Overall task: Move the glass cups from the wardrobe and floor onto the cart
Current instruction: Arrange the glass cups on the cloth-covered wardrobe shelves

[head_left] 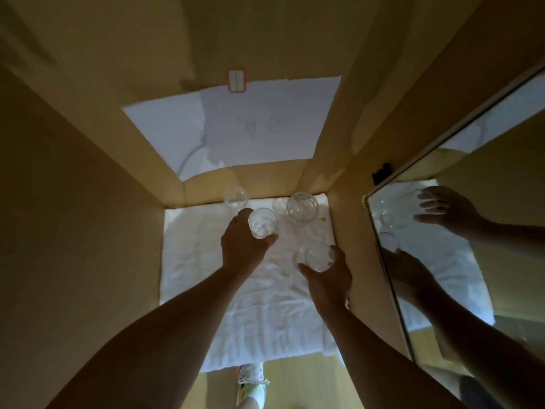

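Glass cups, four plainly counted, seen from above in dim light inside a wardrobe (88, 202) with tan walls. Left hand (244, 246) grips one glass cup (263, 223), fingers and thumb curled round its wall; whether its base rests on the white cloth (236, 290) below or is lifted clear cannot be told. Right hand (327, 278) grips a second cup (317, 256) the same way, thumb at its near side, nearer the right-hand wall. Two further cups stand free on the cloth at the back: one at left (235, 197), one larger at right (303, 207). Between these a faint round shape shows; too unclear to say if it is another cup. White paper sheet (236, 125) lies on a shelf above, with a red-edged label (236, 81) at its far edge; marks on the sheet are illegible. Mirror door (472, 202) at right reflects hands and cloth, its panel cut off by the frame edge. Shoe (252, 385), white with yellow, shows at bottom, partly cut off.
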Tool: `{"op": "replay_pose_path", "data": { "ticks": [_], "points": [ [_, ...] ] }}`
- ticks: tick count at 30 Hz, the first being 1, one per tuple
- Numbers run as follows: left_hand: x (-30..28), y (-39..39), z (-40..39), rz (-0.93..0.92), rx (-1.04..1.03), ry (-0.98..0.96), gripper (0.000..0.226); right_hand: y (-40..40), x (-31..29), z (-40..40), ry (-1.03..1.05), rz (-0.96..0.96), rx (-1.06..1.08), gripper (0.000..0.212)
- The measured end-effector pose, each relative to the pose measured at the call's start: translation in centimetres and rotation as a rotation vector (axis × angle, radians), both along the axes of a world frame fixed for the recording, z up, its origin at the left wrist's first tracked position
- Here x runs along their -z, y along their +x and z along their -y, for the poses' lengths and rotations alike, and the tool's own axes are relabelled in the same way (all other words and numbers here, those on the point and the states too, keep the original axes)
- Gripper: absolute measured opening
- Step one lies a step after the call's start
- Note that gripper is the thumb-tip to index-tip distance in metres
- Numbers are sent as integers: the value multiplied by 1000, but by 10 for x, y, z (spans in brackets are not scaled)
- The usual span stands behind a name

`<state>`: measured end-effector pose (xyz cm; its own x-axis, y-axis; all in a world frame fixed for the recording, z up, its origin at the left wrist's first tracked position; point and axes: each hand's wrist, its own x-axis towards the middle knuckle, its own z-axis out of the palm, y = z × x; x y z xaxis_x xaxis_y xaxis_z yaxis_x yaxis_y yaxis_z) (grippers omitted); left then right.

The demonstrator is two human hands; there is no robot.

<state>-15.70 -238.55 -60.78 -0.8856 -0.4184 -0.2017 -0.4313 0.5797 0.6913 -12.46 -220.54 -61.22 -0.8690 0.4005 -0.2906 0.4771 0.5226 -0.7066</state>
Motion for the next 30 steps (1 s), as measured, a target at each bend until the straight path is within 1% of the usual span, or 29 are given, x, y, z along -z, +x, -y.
{"op": "replay_pose_path", "data": {
  "ticks": [2, 4, 7, 10, 12, 14, 17, 19, 21, 23, 28, 30],
  "points": [
    [-22, 11, 2, -34, -6, -56, 71, 8, -18, 1, 6, -49, -37, 79],
    [-48, 24, 3, -70, -43, -49, 72, 16, -38, 0, -9, -90, -63, 80],
    [-93, 45, 2, -115, -81, -58, 76, 30, -71, -3, -124, -130, -115, 74],
    [-134, 66, -2, -318, -92, -43, 79, 38, -109, -6, -211, -181, -156, 74],
    [-169, 81, -7, -291, -158, 12, 77, 43, -139, -6, -257, -202, -187, 77],
    [-202, 94, -13, -281, -219, 73, 78, 50, -169, -9, -234, -282, -227, 75],
    [-250, 116, -24, -323, -262, 89, 83, 63, -218, -19, -135, -405, -282, 72],
    [-281, 134, -31, -333, -265, 52, 78, 72, -249, -27, -132, -414, -315, 66],
    [-307, 151, -35, -346, -263, 20, 64, 81, -275, -35, -185, -426, -326, 58],
    [-335, 171, -40, -379, -295, 19, 54, 92, -301, -42, -252, -419, -360, 58],
    [-399, 214, -52, -511, -323, 57, 56, 121, -369, -51, -345, -478, -394, 61],
    [-424, 229, -56, -575, -329, 76, 59, 134, -398, -53, -370, -513, -407, 58]
  ]
}}
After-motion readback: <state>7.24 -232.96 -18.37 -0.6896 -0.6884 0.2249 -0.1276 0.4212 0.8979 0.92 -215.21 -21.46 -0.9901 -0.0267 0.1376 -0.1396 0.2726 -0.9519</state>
